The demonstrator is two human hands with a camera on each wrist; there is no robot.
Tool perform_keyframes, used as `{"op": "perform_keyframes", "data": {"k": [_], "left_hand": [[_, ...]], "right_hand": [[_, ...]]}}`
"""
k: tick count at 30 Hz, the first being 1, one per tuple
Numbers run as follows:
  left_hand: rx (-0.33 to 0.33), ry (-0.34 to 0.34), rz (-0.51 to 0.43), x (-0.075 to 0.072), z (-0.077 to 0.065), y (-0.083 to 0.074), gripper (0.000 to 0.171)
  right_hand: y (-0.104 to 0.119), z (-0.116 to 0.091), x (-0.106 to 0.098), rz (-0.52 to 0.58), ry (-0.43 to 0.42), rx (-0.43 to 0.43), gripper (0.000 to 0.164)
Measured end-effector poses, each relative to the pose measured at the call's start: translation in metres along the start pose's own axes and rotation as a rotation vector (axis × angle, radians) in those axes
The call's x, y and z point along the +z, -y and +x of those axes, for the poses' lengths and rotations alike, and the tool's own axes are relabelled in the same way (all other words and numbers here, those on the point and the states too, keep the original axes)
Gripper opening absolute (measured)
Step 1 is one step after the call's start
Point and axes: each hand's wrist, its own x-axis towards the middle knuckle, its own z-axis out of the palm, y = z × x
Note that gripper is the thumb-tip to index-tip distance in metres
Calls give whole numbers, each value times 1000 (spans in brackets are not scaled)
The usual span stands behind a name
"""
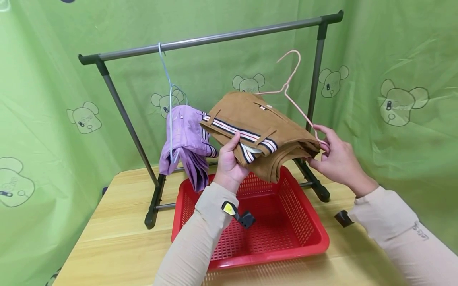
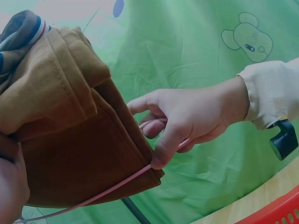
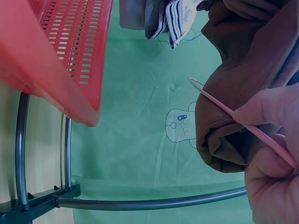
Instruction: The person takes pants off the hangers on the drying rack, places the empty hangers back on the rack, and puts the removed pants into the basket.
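My left hand (image 1: 230, 165) grips a folded pair of brown trousers (image 1: 247, 115) from below, its thumb lying by the striped waistband. With my right hand (image 1: 338, 161) I pinch the lower right corner of a pink hanger (image 1: 302, 111), beside the folded edge of the trousers. The hanger's hook points up, free of the rail. In the left wrist view, the hanger's bottom bar (image 2: 112, 187) runs along the lower edge of the brown cloth (image 2: 88, 158). Part of the hanger is hidden behind the trousers. The right wrist view shows thumb and fingers (image 3: 266, 112) on the pink wire.
A metal clothes rack (image 1: 222, 37) stands on the wooden table (image 1: 118, 230) with folded purple trousers (image 1: 184, 127) on a blue hanger (image 1: 170, 103) at its left. Below my hands sits a red perforated basket (image 1: 320, 240). A green curtain (image 1: 393, 159) hangs behind.
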Motion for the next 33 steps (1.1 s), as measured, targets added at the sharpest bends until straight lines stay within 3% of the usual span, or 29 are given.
{"op": "perform_keyframes", "data": {"k": [33], "left_hand": [[29, 4, -36, 2, 0, -3, 18]], "right_hand": [[-15, 0, 0, -9, 13, 46, 90]]}}
